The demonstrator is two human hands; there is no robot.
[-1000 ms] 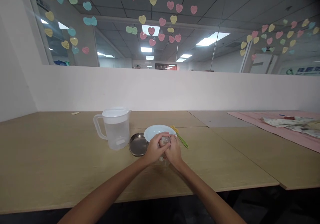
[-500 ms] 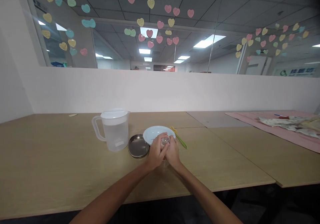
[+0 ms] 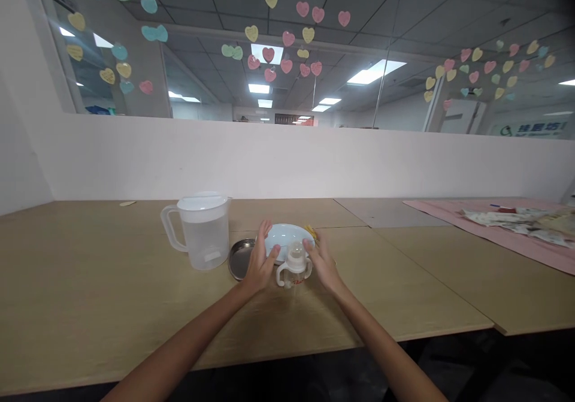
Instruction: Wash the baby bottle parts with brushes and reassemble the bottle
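Note:
A baby bottle (image 3: 295, 264) with two white side handles and a clear cap over its top stands upright on the table. My left hand (image 3: 263, 259) is just left of it, fingers stretched out, holding nothing. On the other side my right hand (image 3: 324, 260) is open too, close to the bottle's upper part; whether it touches the bottle I cannot tell. Behind the bottle lies a white oval plate (image 3: 287, 232). A round metal dish (image 3: 239, 260) is partly hidden by my left hand. A yellow-bristled brush (image 3: 311, 230) shows behind my right hand, its green handle mostly covered.
A translucent lidded pitcher (image 3: 205, 234) holding clear liquid stands left of the metal dish. At the far right a pink cloth (image 3: 433, 216) carries crumpled fabric. A white wall (image 3: 287, 162) borders the table (image 3: 157, 318) at the back.
Both hands, which were closed around the top of the baby bottle, have come apart to either side with fingers opened. The bottle, with its cap on, is now in plain sight.

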